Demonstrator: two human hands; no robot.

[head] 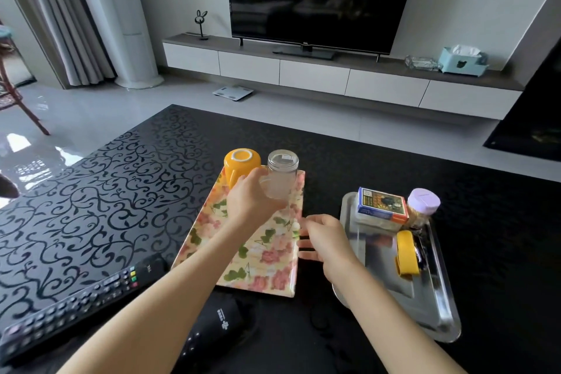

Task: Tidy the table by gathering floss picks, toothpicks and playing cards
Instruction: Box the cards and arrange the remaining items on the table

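Observation:
A blue box of playing cards [382, 205] lies on a clear case at the far end of a steel tray [443, 307]. Beside it on the right stands a toothpick jar [422, 206] with a lilac lid. A yellow holder [406, 253] with dark items next to it lies in the tray's middle. My left hand [249, 200] is wrapped around an upside-down clear glass [280, 177] on a floral tray [243, 255]. Between the two trays my right hand [324, 241] hovers with its fingers spread and nothing in them.
An upside-down yellow mug [241, 164] stands on the floral tray's far left corner. Two black remotes [73, 307] [212, 328] lie near the front edge of the dark patterned table [91, 197]. Beyond the table are floor, a TV cabinet and a TV.

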